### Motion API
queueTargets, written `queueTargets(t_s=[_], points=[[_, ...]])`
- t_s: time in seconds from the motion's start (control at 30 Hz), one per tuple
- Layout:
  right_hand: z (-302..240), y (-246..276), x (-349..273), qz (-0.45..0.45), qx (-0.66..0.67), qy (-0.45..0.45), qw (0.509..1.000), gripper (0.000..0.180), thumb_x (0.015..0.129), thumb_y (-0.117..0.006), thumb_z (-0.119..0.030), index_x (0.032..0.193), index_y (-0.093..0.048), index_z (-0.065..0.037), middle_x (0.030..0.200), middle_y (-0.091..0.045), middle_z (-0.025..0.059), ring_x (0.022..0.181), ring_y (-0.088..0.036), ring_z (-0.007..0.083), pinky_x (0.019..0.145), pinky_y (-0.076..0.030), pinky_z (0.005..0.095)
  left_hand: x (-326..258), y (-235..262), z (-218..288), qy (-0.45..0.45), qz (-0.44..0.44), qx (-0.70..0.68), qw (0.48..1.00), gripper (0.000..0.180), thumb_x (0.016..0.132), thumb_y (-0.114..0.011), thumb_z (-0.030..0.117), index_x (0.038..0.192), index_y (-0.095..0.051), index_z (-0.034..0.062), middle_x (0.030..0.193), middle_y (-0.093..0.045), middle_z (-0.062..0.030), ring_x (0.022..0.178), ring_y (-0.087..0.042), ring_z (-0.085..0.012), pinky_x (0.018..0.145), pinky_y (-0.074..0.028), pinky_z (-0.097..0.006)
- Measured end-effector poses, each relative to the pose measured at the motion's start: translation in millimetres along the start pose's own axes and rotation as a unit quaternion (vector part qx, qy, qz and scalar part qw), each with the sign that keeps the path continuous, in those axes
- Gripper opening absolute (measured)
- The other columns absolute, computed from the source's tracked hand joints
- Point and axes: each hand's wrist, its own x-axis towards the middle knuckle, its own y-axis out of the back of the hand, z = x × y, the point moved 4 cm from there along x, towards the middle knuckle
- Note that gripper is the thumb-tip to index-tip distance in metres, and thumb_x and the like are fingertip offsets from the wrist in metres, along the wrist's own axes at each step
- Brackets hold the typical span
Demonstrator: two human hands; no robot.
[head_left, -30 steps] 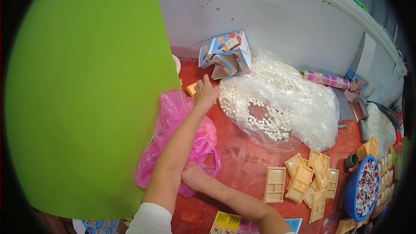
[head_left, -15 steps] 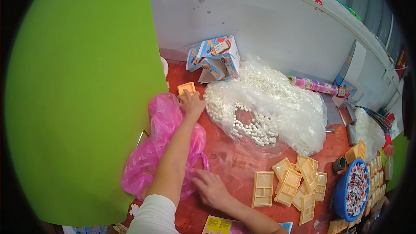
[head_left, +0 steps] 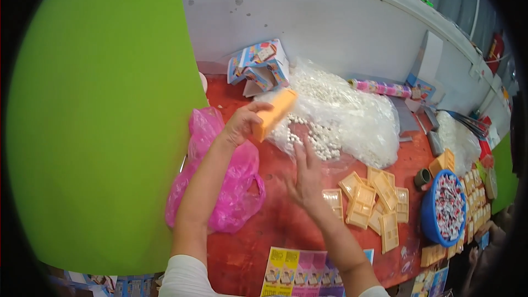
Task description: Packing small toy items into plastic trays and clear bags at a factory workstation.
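My left hand [head_left: 242, 124]: raised above the red tabletop [head_left: 286, 225], fingers curled shut around one end of a flat orange plastic tray [head_left: 275, 113].
Orange tray: tilted, its free end pointing up and away from me, held in the air over the near edge of the clear plastic bag of small white beads [head_left: 341, 115] (I cannot tell whether it brushes the bag).
My right hand [head_left: 307, 179]: open, fingers spread and pointing away from me, holding nothing; the fingertips reach the near fringe of the white beads, the palm lies over the red surface.
Pile of orange trays [head_left: 374, 203]: loose compartmented pieces lying flat on the table, just to the right of my right hand, the closest one beside my wrist.
Pink plastic bag [head_left: 231, 187]: crumpled on the table under and beside my left forearm.
Blue round bowl [head_left: 429, 214]: further right, filled with small mixed-colour pieces.
Colourful cardboard box [head_left: 258, 66]: against the white wall, behind the bead bag.
Printed sheet [head_left: 300, 272]: flat at the table's near edge, between my forearms.
Green panel [head_left: 104, 121]: fills the whole left side of my view.
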Motion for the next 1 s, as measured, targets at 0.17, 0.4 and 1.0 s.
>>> queueTargets(t_s=[0.17, 0.4, 1.0], points=[[2.0, 72.6, -11.7, -0.124, -0.129, 0.043, 0.983, 0.081, 0.069, -0.074, -0.018, 0.140, -0.035, -0.006, 0.130, -0.047, 0.0183, 0.120, -0.046, 0.0311, 0.100, -0.033, 0.0412, -64.0, -104.5, -49.9, 0.117, -0.246, 0.162, 0.948, 0.048, 0.054, -0.061, 0.004, 0.102, -0.068, 0.0016, 0.115, -0.061, -0.0065, 0.112, -0.055, -0.0197, 0.099, -0.041, -0.032], [24.1, 110.1, -113.1, -0.218, 0.024, -0.068, 0.973, 0.050, 0.069, -0.075, -0.017, 0.113, -0.056, -0.003, 0.100, -0.062, 0.0157, 0.093, -0.059, 0.0335, 0.082, -0.046, 0.0404, -140.2, -126.2, -107.0, 0.120, -0.207, 0.204, 0.949, 0.072, 0.078, -0.062, 0.028, 0.143, -0.035, 0.0130, 0.152, -0.025, -0.0133, 0.139, -0.024, -0.0270, 0.111, -0.024, -0.044], [73.7, 169.6, -220.5, -0.065, 0.148, -0.327, 0.931, 0.045, 0.066, -0.070, -0.004, 0.109, -0.060, 0.000, 0.095, -0.064, 0.0108, 0.088, -0.061, 0.0191, 0.080, -0.049, 0.0297, -70.0, 77.4, 54.3, -0.006, 0.380, 0.802, 0.461, 0.025, 0.085, -0.046, 0.015, 0.096, -0.066, 0.0047, 0.097, -0.065, -0.0228, 0.089, -0.065, -0.0405, 0.076, -0.052, -0.052]])
